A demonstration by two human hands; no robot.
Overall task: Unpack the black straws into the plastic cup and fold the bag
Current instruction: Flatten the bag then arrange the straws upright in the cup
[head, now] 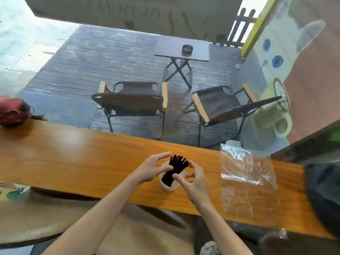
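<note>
A bundle of black straws (177, 165) stands tilted in a white plastic cup (168, 186) on the orange wooden counter (73, 159). My left hand (152, 169) is just left of the cup with its fingers spread and its thumb tip against the straws. My right hand (193, 178) is at the cup's right side, its thumb in front of the bundle and its index finger curled round the straw tops. The clear plastic bag (246, 183) lies flat and unfolded on the counter to the right, apart from both hands.
A red helmet (12, 111) sits at the counter's far left end. A dark bag (323, 196) lies at the right end beside the clear bag. Beyond the counter, on a wet deck, stand two folding chairs (132, 100) and a small folding table (182, 50).
</note>
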